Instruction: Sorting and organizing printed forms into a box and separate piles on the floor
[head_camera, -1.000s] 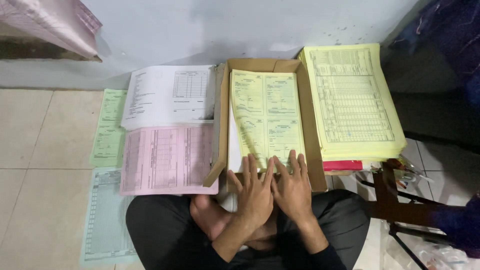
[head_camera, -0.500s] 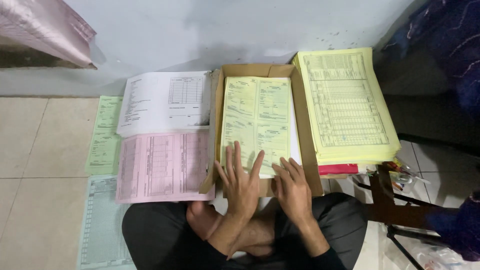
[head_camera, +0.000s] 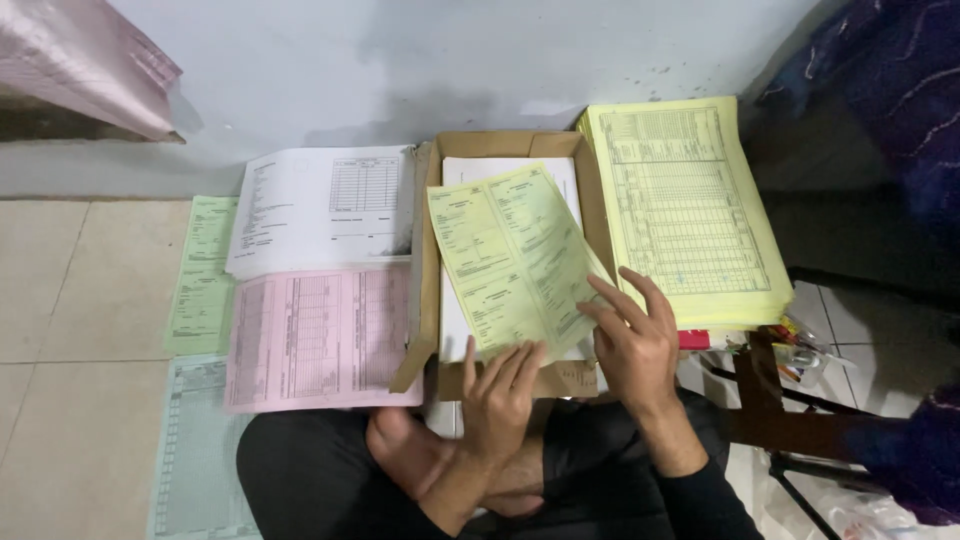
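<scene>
Person sits cross-legged on the tiled floor (head_camera: 70, 300), facing a wall, w/ a shallow cardboard box (head_camera: 428, 290) just beyond the knees. Both hands are on one yellow-green sheet (head_camera: 510, 255), which is lifted off the box contents and tilted, its far edge swung a bit to the left. Left hand (head_camera: 500, 395) is at the sheet's near edge, fingers spread and pressed up against the paper from the near side; can't tell if the thumb pinches it. Right hand (head_camera: 630, 340) sits at the sheet's near-right corner, fingers laid over the paper and slightly curled (grip on the edge not clear either). The two hands are close but not touching.

Under the lifted sheet, inside the box, lies a white stack (head_camera: 480, 170) filling most of the tray. Right of the box, touching its wall, a thick yellow pile (head_camera: 690, 210) of printed tables rests higher than the floor. Left of the box: a white pile (head_camera: 320, 205) on the far side, a pink pile (head_camera: 315, 335) nearer, its right edge against the box wall. Further left, a pale green sheet (head_camera: 205, 275), and near-left a bluish sheet (head_camera: 195, 450) flat on the tiles. A dark wooden stand (head_camera: 770, 400) pokes in near-right.
</scene>
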